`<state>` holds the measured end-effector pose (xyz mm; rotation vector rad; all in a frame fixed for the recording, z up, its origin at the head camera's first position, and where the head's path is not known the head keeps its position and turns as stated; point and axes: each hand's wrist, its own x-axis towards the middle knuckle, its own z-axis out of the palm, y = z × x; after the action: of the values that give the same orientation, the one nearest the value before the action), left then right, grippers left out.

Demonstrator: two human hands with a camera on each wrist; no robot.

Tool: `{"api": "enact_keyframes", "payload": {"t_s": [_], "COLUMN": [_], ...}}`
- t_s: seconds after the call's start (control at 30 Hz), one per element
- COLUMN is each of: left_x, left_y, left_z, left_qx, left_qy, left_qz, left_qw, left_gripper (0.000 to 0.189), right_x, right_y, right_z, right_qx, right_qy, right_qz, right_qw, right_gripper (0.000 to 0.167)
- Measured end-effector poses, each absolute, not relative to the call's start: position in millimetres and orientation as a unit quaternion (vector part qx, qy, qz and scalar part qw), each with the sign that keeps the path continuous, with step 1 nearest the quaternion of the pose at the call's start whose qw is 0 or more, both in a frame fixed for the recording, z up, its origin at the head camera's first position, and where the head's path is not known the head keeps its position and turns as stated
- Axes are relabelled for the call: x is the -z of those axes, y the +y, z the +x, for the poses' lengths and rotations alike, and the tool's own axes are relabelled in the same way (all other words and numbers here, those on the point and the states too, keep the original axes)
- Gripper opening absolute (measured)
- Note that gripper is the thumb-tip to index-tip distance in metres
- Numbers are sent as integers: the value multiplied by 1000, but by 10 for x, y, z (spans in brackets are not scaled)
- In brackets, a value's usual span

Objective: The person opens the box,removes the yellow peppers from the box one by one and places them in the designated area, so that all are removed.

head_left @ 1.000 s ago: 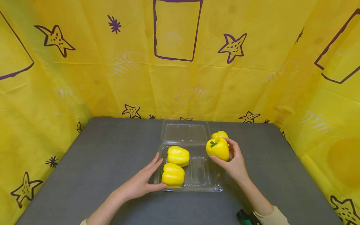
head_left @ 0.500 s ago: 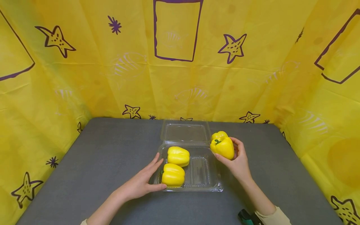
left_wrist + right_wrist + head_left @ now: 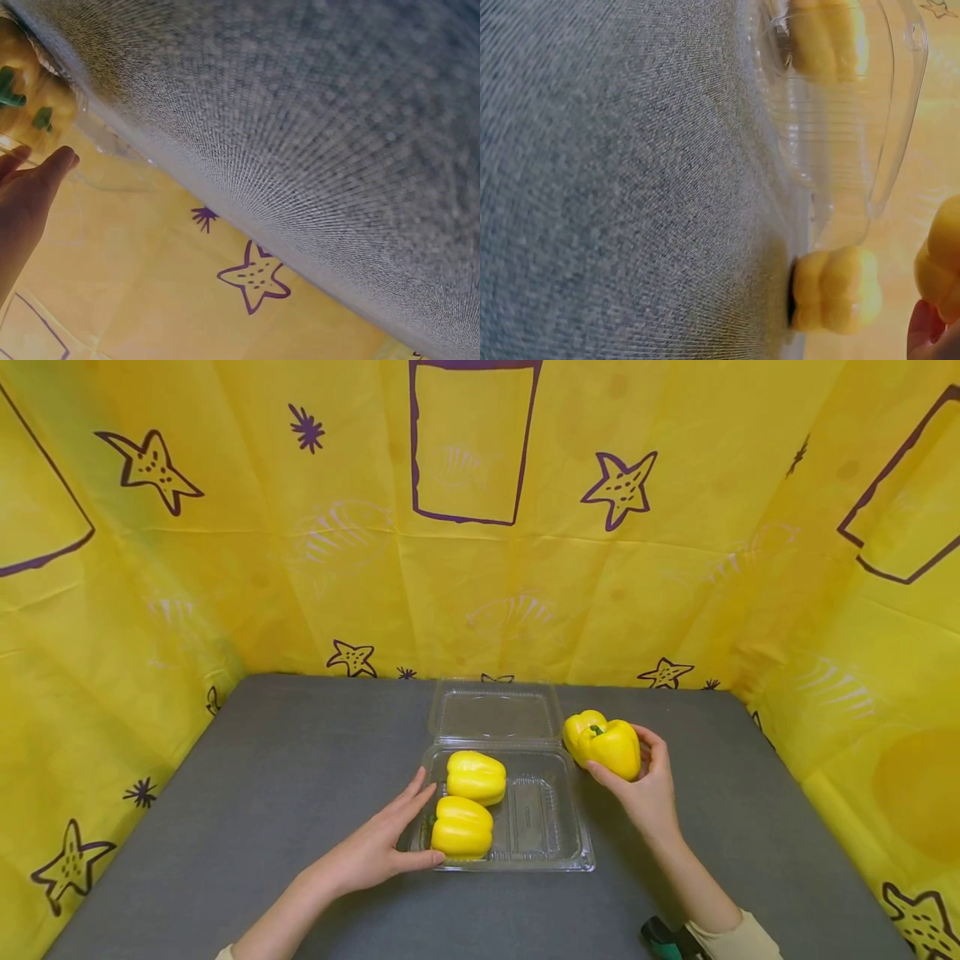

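Note:
A clear plastic clamshell container (image 3: 528, 814) lies on the table with its lid (image 3: 495, 714) folded back. Two yellow bell peppers, a rear one (image 3: 476, 777) and a front one (image 3: 462, 828), sit in its left half. My left hand (image 3: 378, 847) rests against the container's left side, fingers extended and thumb at the front rim. My right hand (image 3: 648, 793) grips a third yellow bell pepper (image 3: 617, 752) just right of the container. In the right wrist view that held pepper (image 3: 941, 259) is raised off the table. Another yellow bell pepper (image 3: 836, 289) stands on the table, partly hidden behind it in the head view.
A grey cloth-covered table (image 3: 300, 752) extends around the container. Yellow printed fabric (image 3: 480, 577) encloses the back and both sides. A dark green and black object (image 3: 663, 939) is beside the right forearm at the bottom.
My right hand has carried the gripped bell pepper to the right, from over the container's right edge to beside it. My left hand and the peppers in the container stay put.

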<state>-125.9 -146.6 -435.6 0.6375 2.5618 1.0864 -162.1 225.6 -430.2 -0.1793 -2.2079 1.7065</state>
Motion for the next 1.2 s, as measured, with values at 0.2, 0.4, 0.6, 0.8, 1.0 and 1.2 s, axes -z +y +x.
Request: {"api": "enact_keyframes", "payload": {"t_s": [0.2, 0.4, 0.6, 0.8, 1.0, 1.2], "left_x": [4355, 4355, 4363, 4374, 4372, 4375], "left_y": [-1470, -1470, -1473, -1474, -1475, -1477], "left_z": [-1258, -1257, -1258, -1257, -1253, -1255], "left_qx": [-373, -372, -372, -372, -374, -375], "left_qy": [890, 890, 890, 890, 890, 889], "left_qz": [222, 224, 223, 222, 222, 225], "left_qw": [140, 138, 138, 139, 139, 139], "left_gripper": [100, 99, 100, 100, 100, 100], "right_x": [4316, 4318, 4320, 4315, 4325, 4308], "right_y": [2298, 2345, 2383, 2427, 2498, 2574], "right_z": [-1636, -1665, -1694, -1727, -1770, -1805], "right_qx": [-607, -612, -620, -624, -619, -624], "right_qy": [-771, -763, -755, -749, -749, -743], "right_qz": [-91, -114, -125, -139, -156, -176], "right_qw": [170, 172, 171, 173, 175, 166], "right_gripper": [80, 75, 75, 77, 77, 81]}}
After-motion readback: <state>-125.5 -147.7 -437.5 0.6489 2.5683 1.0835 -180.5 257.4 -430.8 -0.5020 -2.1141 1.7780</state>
